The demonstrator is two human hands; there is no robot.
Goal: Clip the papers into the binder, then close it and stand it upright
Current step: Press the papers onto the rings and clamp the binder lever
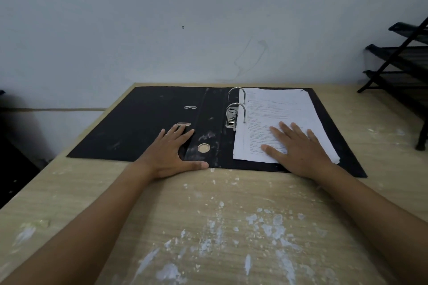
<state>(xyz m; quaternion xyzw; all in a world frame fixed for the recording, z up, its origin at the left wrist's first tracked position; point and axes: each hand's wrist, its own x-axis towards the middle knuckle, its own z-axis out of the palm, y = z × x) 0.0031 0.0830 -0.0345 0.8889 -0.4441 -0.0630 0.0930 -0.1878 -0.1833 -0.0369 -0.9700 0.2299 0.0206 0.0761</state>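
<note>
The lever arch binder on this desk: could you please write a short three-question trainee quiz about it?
1. True or false: the lever arch binder lies open and flat.
2. Which hand rests on the stack of papers: A left, B right?
3. What does the left hand press on?

Key: 1 true. 2 B, the right hand. 3 The binder's left cover, beside the spine; the metal rings arch over the papers' left edge.

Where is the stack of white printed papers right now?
In the head view, the stack of white printed papers lies on the right half of the open black binder, beside its metal rings, with the right hand flat on it.
</note>
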